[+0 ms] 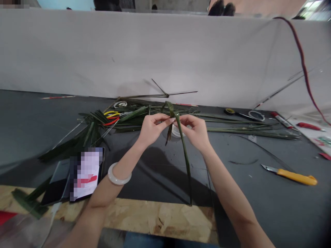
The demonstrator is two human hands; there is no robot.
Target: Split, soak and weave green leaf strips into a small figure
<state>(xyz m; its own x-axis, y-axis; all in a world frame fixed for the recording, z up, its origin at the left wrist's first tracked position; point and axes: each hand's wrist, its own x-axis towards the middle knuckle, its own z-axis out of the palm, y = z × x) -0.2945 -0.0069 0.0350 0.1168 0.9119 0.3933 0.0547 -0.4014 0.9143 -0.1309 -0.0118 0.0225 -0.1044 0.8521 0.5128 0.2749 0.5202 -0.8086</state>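
My left hand (152,129) and my right hand (193,132) meet in front of me, and their fingertips pinch a folded green palm-leaf strip (184,155). One long end of the strip hangs down toward the near edge of the mat, and a shorter, darker end dangles between my hands. Behind them lies a loose pile of long palm leaves (157,115). A pair of yellow-and-red-handled scissors (111,116) rests among the leaves, out of reach of my fingers. A white bangle (119,174) circles my left wrist.
A yellow-handled utility knife (292,175) lies on the grey mat (232,162) at right. A tablet with a blurred screen (86,174) lies at left, overlapping a dark phone. A tape roll (256,115) sits at the back, before a white fabric wall (129,51).
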